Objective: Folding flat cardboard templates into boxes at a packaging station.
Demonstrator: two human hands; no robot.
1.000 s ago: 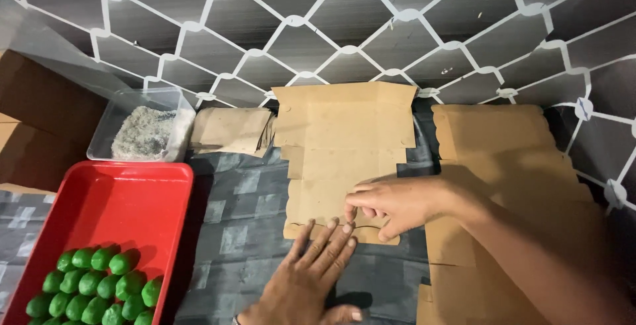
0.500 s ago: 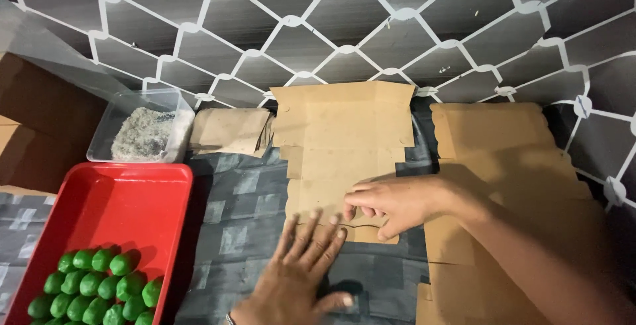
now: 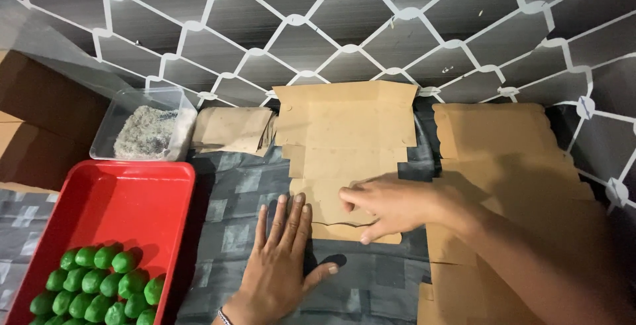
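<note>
- Fingers of the right hand [image 3: 387, 206] lie spread and flat on the lower part of a flat, unfolded brown cardboard box blank [image 3: 344, 146], pressing it down near its front edge; nothing is gripped.
- Left hand [image 3: 281, 259] rests palm down with its fingers together and straight and the thumb out to the side; the fingertips reach the blank's lower left edge, and the palm lies on the grey patterned cloth covering the counter [image 3: 232, 199].
- Box blank lies in the middle of the counter, its wide top panel close to the back wall and its narrower stepped panels running toward the person.
- Stack of similar flat brown cardboard sheets [image 3: 497, 146] lies just to the right of the blank, partly under the right forearm.
- Small folded brown cardboard piece [image 3: 228, 129] sits to the left of the blank's top panel, just beside it.
- Clear plastic tub holding grey granular material [image 3: 142, 126] stands left of that piece.
- Red rectangular plastic tray [image 3: 99, 206] lies in front of the tub, with round green balls [image 3: 99, 288] heaped in its near corner.
- Brown cardboard box [image 3: 33, 126] stands at the far left.
- Dark wall crossed by a white net pattern [image 3: 331, 27] rises behind everything.
</note>
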